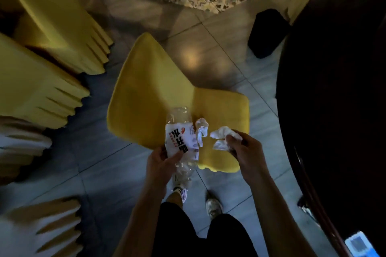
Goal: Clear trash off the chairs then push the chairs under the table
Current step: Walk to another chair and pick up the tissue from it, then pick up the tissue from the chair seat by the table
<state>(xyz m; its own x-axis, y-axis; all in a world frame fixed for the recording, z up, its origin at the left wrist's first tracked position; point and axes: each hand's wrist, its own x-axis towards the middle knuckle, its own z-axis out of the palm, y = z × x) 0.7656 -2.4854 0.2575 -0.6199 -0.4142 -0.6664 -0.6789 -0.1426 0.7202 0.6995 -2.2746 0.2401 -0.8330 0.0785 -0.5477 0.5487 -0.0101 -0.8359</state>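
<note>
Two hands at work over one yellow chair (158, 94), which stands on the tiled floor just left of the dark round table (334, 89), not yet under it. Stacked yellow-covered chairs (41, 69) fill the left side.

Left hand (161, 160): fingers closed around a crushed clear plastic bottle (181, 137) with a white label, held above the seat's front edge. Right hand (244, 150): fingers pinched on a crumpled white tissue (221, 137). A second tissue wad (201, 131) sits between bottle and right hand; cannot tell whether it lies on the seat or hangs from a hand.

Judgement: step in hand is clearing the seat. Best to gather the loose wad into the right-hand bundle in one pass, keep the bottle pinned, check the seat before pushing.

Hard to read: scene dim, table surface near black; seat partly masked by the trash; chair legs hidden; a dark block (267, 33) by the table unidentified
</note>
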